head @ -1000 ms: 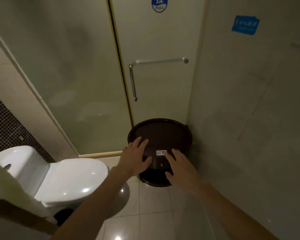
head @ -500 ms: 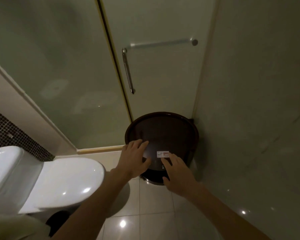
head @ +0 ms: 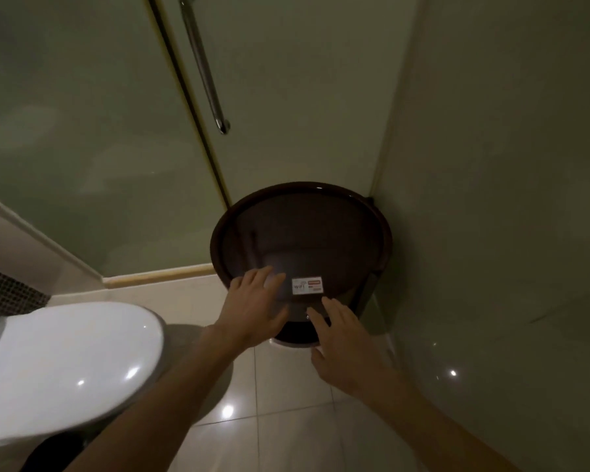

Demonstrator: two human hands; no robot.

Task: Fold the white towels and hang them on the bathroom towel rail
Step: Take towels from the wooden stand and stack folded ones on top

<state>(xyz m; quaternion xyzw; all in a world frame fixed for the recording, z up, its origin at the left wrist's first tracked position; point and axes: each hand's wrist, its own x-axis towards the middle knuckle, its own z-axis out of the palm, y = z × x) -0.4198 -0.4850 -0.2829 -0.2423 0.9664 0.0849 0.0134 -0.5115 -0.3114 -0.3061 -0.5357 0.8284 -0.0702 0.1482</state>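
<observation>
No white towel shows in this view. A round dark brown table with a raised rim stands in the corner by the frosted glass shower door. A small white WiFi card lies on its near part. My left hand reaches over the near edge with fingers spread, left of the card. My right hand hovers with straight fingers just below the card, over the table's near edge. Neither hand holds anything. A chrome vertical door handle hangs on the glass door above.
A white toilet with closed lid fills the lower left. A tiled wall closes the right side. Glossy floor tiles lie between toilet and wall. A wooden threshold strip runs under the glass panel.
The view has tilted down and closer to the table; the horizontal rail and door sign have left the frame. Both hands stay spread over the table's near edge, the right one slightly lower.
</observation>
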